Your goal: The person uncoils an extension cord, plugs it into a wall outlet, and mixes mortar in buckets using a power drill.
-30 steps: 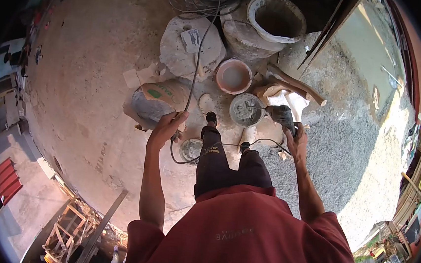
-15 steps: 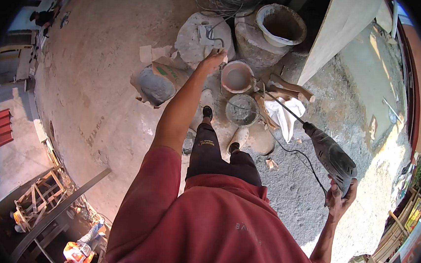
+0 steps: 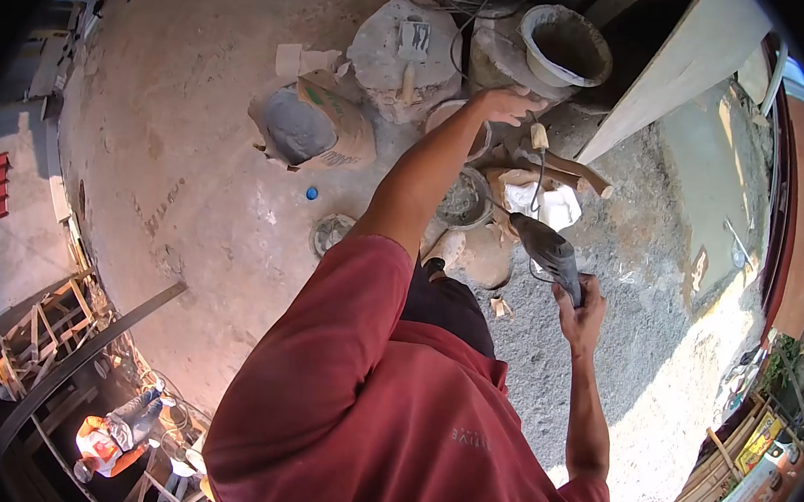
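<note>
My right hand (image 3: 583,314) grips the rear of a dark power drill (image 3: 550,252), whose front end points toward a grey bucket (image 3: 464,199) of wet mix. My left hand (image 3: 513,104) is stretched out over a reddish bucket (image 3: 453,123), its fingers apart beside the cable. A pale plug or connector (image 3: 538,136) hangs on the cable just below those fingers, apparently not gripped. My left forearm hides part of both buckets. An opened bag of grey powder (image 3: 300,130) stands to the left.
A stone block (image 3: 380,56) carries a trowel (image 3: 412,49). Behind are a large basin (image 3: 565,47) and a leaning board (image 3: 671,74). Wood pieces (image 3: 569,170) lie right of the buckets. A co-worker in orange (image 3: 102,444) is at the lower left.
My left hand has gone from the cable near the stone block to the right, over the buckets. My right hand has brought the drill back left, toward the grey bucket.
</note>
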